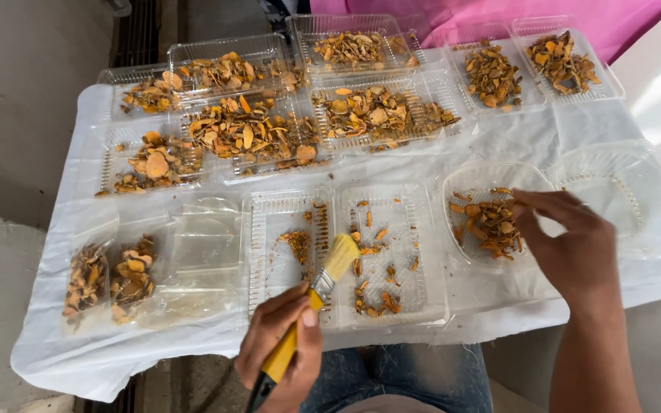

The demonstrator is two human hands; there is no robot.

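Observation:
My left hand (281, 348) grips a yellow-handled paintbrush (323, 283) whose pale bristles rest over an open clear plastic clamshell tray (422, 294) holding scattered orange dried slices. My right hand (571, 245) reaches into a round clear plastic container (464, 180), its fingers pinched among the orange slices (491, 226) inside. I cannot tell if a slice is between the fingertips.
Several clear trays full of orange slices (254, 130) fill the back of the white-covered table (116, 352). Plastic bags with slices (109, 279) lie at the left. An empty round container (613, 187) sits at the right. A pink cloth (613, 19) lies behind.

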